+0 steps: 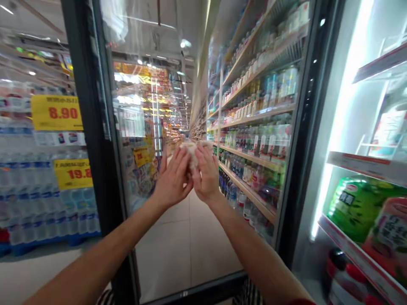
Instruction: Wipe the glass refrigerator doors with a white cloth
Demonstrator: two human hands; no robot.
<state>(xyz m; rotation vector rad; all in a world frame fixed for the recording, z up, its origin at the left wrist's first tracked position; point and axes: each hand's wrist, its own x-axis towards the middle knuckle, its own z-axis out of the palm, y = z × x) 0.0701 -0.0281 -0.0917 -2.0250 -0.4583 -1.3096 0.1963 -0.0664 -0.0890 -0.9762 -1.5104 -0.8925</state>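
Both arms reach forward to a glass door [187, 241] in a black frame. A whitish cloth [192, 153], bunched up, is pressed against the pane at about mid-height. My left hand [174, 176] lies over the cloth's left part, its fingers pointing up and thumb toward the middle. Over the right part, my right hand [206, 174] presses with its fingers bent onto the cloth. The two hands are close together, and they hide much of the cloth.
On the right, a lit refrigerator shelf [359, 159] stands beside the door's black edge, with a green package [358, 207] and red-capped bottles [352, 284] below. Stacked water bottles [47, 212] and yellow price signs [57, 112] are on the left. Shelves of drinks show in the glass.
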